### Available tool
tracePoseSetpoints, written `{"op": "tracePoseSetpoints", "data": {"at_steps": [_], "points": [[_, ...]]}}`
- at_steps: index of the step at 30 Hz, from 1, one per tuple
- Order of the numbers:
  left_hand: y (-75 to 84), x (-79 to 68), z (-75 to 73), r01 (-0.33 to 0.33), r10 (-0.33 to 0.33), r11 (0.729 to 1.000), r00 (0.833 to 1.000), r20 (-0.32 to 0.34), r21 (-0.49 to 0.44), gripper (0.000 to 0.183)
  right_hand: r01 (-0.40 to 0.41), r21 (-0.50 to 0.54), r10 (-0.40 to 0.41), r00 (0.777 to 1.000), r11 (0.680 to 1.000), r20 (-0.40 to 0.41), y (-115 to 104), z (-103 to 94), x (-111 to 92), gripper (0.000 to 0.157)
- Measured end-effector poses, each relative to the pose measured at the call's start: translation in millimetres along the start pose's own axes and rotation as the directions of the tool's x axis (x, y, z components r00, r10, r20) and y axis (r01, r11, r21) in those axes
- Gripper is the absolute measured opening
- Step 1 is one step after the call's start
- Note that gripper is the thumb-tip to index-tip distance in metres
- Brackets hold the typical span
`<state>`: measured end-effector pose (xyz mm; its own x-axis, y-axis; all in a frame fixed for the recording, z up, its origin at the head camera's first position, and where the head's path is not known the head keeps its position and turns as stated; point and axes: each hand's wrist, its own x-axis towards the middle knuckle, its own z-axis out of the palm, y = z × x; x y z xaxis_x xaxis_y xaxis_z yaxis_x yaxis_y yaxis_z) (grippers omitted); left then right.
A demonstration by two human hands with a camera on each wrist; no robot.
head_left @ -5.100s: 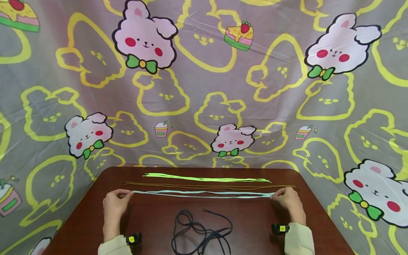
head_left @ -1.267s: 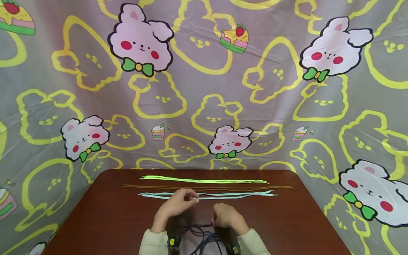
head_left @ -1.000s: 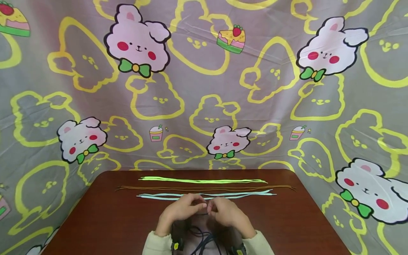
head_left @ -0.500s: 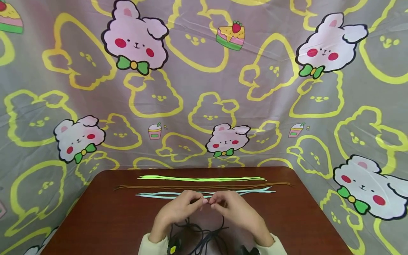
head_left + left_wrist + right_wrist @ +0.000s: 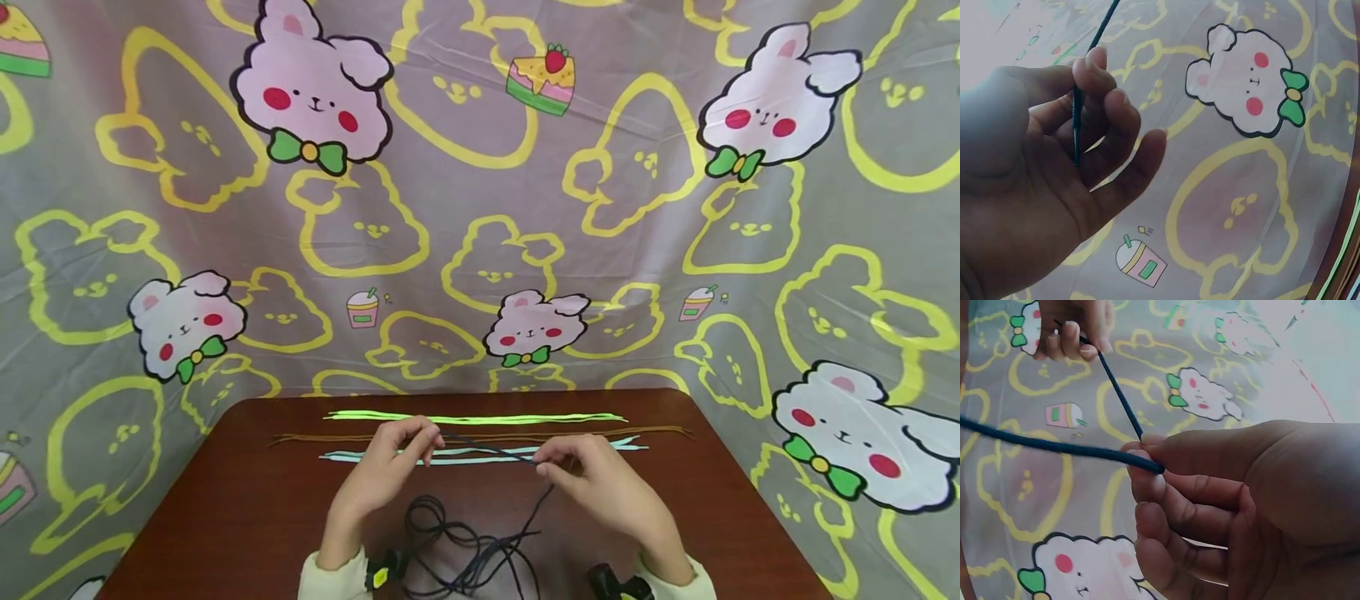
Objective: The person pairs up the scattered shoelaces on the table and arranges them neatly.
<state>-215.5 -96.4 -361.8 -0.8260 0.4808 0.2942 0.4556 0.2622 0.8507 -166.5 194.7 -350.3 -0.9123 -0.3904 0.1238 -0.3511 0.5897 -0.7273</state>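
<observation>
A dark navy shoelace (image 5: 487, 448) is stretched between my two hands above the table. My left hand (image 5: 386, 467) pinches it near one end between thumb and index finger. In the left wrist view the thin tip of the lace (image 5: 1077, 140) pokes down past the thumb toward the palm. My right hand (image 5: 600, 479) pinches the same lace farther along. From those fingers the lace (image 5: 1054, 445) bends away, as the right wrist view shows. The rest of it lies in loose loops (image 5: 480, 557) on the table between my forearms.
Behind my hands, pale blue laces (image 5: 352, 457), brown laces (image 5: 637, 432) and neon yellow-green laces (image 5: 487, 421) lie in roughly parallel rows across the brown table (image 5: 225, 533). A patterned cloth (image 5: 480, 192) hangs along the back and sides.
Earlier both hands held the pale blue laces taut; those now lie on the table. The hands moved to the dark lace, met at centre, lifted its end and have now drawn apart.
</observation>
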Motion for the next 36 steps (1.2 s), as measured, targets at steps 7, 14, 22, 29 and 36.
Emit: {"op": "tracePoseSetpoints", "data": {"at_steps": [7, 14, 22, 29, 36], "points": [[-10.1, -2.1, -7.6, -0.03, 0.026, 0.999, 0.993, -0.119, -0.035, 0.02, 0.045, -0.05, -0.046, 0.999, 0.998, -0.01, -3, -5.5, -7, 0.005], [-32.4, -1.9, -14.9, -0.113, 0.102, 0.993, 0.961, -0.258, -0.031, 0.015, 0.074, -0.069, -0.077, 0.996, 0.995, -0.036, -4, -9.5, -12, 0.005], [-19.3, -9.3, -28.0, -0.144, 0.129, 0.99, 0.898, -0.421, -0.004, 0.013, 0.049, -0.018, -0.05, 0.998, 0.999, -0.024, -5, -16.9, -20, 0.006], [-10.9, -14.5, -33.5, -0.164, 0.14, 0.986, 0.844, -0.518, 0.0, 0.013, 0.017, -0.035, -0.019, 0.999, 0.999, -0.037, -2, -24.6, -26, 0.008], [-18.2, -19.0, -37.7, -0.123, 0.101, 0.992, 0.778, -0.62, 0.008, 0.015, -0.019, -0.085, 0.013, 0.997, 0.996, -0.071, 3, -32.2, -33, 0.012]]}}
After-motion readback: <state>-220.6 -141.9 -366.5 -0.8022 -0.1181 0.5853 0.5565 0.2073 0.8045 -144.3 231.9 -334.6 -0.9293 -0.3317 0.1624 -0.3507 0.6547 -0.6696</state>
